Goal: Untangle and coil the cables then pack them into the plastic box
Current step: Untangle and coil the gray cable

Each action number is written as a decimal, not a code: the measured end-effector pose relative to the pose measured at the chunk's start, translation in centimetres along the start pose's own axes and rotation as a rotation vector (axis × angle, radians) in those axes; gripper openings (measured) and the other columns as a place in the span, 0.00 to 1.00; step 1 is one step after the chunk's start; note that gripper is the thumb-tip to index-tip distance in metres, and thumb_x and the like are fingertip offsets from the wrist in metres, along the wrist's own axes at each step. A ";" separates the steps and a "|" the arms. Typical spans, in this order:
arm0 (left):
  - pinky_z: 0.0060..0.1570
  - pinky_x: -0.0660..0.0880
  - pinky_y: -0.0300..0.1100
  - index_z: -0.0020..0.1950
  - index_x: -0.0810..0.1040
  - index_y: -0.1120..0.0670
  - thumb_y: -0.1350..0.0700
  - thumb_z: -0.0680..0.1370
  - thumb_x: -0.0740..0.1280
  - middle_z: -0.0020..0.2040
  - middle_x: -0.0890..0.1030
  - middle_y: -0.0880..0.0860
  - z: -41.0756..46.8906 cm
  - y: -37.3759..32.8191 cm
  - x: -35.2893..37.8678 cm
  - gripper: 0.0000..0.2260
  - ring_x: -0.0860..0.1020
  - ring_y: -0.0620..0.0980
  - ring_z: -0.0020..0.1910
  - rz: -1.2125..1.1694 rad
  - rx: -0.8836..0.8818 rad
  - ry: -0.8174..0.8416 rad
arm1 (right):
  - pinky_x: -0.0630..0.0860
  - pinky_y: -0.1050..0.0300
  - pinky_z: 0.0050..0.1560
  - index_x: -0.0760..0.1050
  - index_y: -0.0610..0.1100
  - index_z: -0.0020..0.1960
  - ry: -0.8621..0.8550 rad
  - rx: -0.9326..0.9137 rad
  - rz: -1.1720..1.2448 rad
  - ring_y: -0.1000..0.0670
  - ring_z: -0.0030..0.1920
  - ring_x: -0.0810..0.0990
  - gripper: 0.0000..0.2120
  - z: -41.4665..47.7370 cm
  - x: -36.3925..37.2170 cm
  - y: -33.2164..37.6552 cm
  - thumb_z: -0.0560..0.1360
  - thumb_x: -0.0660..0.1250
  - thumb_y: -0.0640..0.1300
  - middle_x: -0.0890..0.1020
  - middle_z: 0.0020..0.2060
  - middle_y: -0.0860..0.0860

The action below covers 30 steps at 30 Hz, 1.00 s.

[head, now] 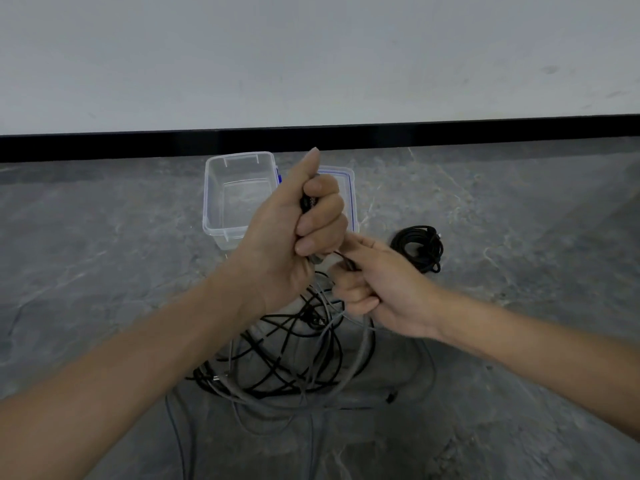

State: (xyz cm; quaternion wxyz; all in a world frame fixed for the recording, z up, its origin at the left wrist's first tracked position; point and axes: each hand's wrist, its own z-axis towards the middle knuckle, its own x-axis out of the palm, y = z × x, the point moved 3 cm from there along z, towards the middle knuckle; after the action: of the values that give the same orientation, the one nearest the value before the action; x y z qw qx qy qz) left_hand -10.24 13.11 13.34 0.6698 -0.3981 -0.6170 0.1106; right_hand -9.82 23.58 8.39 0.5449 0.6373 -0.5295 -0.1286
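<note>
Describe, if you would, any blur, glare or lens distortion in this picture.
Head view: light is soft and even, with faint shadows under the tangled cables; the right hand is slightly motion-blurred, the left hand sharper; no strong glare on the plastic box; the black baseboard runs tilted.

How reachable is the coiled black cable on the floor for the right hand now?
Probably not yet: the right hand is pinching a strand of the tangled black and grey cables. The coiled black cable lies unobstructed beyond it, so yes once freed.
</note>
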 end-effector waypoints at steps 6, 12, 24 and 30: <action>0.17 0.57 0.32 0.31 0.65 0.51 0.43 0.82 0.55 0.21 0.59 0.46 0.8 -0.6 -0.5 0.21 0.57 0.41 0.17 0.047 0.104 -0.215 | 0.53 0.67 0.20 0.71 0.51 0.35 -0.043 0.110 0.157 0.57 0.22 0.54 0.18 -1.6 3.0 -2.1 0.81 0.56 0.54 0.57 0.23 0.55; 0.24 0.62 0.35 0.32 0.63 0.54 0.46 0.84 0.52 0.21 0.67 0.49 1.5 -1.3 -2.2 0.23 0.63 0.45 0.22 0.685 0.395 -0.394 | 0.55 0.65 0.23 0.73 0.45 0.50 -0.087 0.166 -0.001 0.55 0.25 0.56 0.13 -3.8 4.8 -3.3 0.83 0.54 0.50 0.60 0.23 0.53; 0.30 0.72 0.36 0.33 0.72 0.65 0.45 0.83 0.53 0.23 0.76 0.53 0.6 0.6 -4.6 0.29 0.75 0.48 0.23 1.239 0.142 -0.168 | 0.69 0.61 0.34 0.82 0.46 0.42 -0.066 -0.338 -1.221 0.57 0.27 0.71 0.14 -2.8 1.3 3.4 0.81 0.60 0.47 0.78 0.27 0.54; 0.30 0.68 0.33 0.33 0.68 0.64 0.37 0.79 0.44 0.20 0.66 0.52 0.1 1.8 -3.8 0.33 0.67 0.47 0.20 1.207 -0.096 0.022 | 0.64 0.61 0.27 0.79 0.42 0.46 0.143 -0.849 -1.922 0.53 0.26 0.71 0.21 -1.3 0.2 6.7 0.79 0.54 0.54 0.79 0.30 0.51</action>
State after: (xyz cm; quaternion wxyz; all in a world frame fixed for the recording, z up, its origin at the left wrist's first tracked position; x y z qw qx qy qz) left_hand -10.55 11.89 9.34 0.4765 -0.7087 -0.2793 0.4390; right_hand -12.37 25.22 14.51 0.4222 0.5520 0.3207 -0.6435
